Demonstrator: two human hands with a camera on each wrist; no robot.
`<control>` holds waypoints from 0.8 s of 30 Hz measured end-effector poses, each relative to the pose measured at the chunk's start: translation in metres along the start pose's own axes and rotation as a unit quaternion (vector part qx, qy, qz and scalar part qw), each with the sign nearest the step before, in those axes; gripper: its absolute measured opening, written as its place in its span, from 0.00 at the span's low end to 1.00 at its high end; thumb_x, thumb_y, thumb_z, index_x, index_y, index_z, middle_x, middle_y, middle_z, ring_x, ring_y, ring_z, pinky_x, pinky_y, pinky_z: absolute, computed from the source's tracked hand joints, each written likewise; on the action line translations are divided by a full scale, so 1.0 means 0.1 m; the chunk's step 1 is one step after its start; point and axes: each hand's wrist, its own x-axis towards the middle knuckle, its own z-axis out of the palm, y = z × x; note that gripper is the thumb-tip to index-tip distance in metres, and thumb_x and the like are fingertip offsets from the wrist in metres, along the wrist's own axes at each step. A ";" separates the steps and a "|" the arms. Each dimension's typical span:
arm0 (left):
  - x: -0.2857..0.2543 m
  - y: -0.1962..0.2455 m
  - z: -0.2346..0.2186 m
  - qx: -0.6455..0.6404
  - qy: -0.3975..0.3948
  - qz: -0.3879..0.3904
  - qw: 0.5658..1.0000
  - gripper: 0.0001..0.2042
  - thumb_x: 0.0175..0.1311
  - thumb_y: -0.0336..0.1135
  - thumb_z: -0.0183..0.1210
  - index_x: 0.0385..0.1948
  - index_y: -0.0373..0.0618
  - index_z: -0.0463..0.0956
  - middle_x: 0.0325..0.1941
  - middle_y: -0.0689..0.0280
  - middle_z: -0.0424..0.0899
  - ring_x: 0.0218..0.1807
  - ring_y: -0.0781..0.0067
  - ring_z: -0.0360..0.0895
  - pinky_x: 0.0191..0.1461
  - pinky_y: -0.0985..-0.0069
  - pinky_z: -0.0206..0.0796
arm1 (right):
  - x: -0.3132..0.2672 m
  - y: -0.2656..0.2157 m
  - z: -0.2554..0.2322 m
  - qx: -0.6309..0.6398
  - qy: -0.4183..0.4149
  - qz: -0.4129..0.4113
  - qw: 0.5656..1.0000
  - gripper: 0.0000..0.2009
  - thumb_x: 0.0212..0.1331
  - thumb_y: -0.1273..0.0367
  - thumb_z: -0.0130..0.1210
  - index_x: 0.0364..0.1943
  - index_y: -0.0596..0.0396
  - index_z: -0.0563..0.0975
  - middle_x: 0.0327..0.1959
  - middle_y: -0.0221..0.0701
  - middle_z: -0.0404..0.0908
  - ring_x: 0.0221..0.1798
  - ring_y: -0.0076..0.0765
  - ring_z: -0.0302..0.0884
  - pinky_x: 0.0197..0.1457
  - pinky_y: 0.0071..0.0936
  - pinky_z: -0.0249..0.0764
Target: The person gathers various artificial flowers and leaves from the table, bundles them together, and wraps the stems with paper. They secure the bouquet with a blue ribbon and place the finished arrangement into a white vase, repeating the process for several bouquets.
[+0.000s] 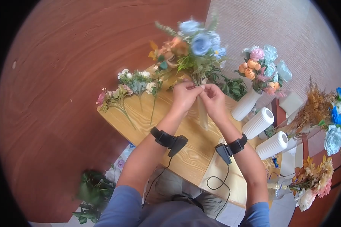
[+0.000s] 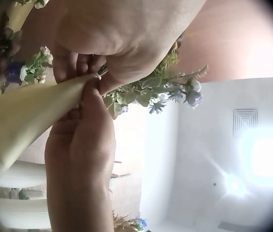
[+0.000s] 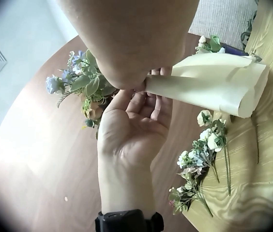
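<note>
In the head view a bouquet of blue and orange flowers (image 1: 201, 44) stands up above both hands, its stems gathered at the fingers. A sheet of pale cream wrapping paper (image 3: 209, 87) is rolled round the stems and flares out below the hands. My left hand (image 1: 185, 97) pinches the paper's narrow end from one side, as its curled fingers (image 3: 163, 108) show in the right wrist view. My right hand (image 1: 215, 101) meets it from the other side, thumb and fingertips pinching the same spot. The stems inside the paper are hidden.
Loose flower sprigs (image 1: 140, 85) lie on the wooden table (image 1: 185, 151) at the left. A white vase with flowers (image 1: 246, 104) and two ribbed white vases (image 1: 258, 123) stand at the right. A cream sheet (image 1: 225, 178) lies at the near edge. Green leaves (image 1: 96, 189) are on the floor.
</note>
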 end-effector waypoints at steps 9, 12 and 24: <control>-0.10 -0.09 0.04 -0.103 0.034 0.014 0.994 0.07 0.56 0.27 0.63 0.23 0.42 0.73 0.26 0.68 0.77 0.26 0.82 0.74 0.29 0.84 0.66 | -0.08 0.02 0.09 -0.124 0.028 -0.067 0.990 0.10 0.54 0.76 0.59 0.39 0.66 0.75 0.33 0.31 0.76 0.31 0.20 0.73 0.37 0.19 0.74; -0.22 0.08 0.11 -0.144 0.056 0.026 0.988 0.07 0.56 0.26 0.63 0.22 0.42 0.72 0.24 0.70 0.76 0.25 0.83 0.72 0.27 0.85 0.63 | -0.10 0.02 0.12 -0.049 0.045 -0.041 0.997 0.10 0.52 0.76 0.61 0.37 0.66 0.75 0.32 0.31 0.76 0.31 0.21 0.73 0.37 0.20 0.74; -0.19 0.06 0.08 -0.236 0.127 0.054 0.962 0.05 0.56 0.21 0.60 0.31 0.34 0.73 0.31 0.61 0.81 0.31 0.77 0.77 0.34 0.79 0.68 | -0.44 0.07 0.09 -0.210 0.003 -0.103 0.972 0.11 0.56 0.71 0.60 0.39 0.65 0.75 0.31 0.39 0.81 0.30 0.35 0.79 0.35 0.26 0.76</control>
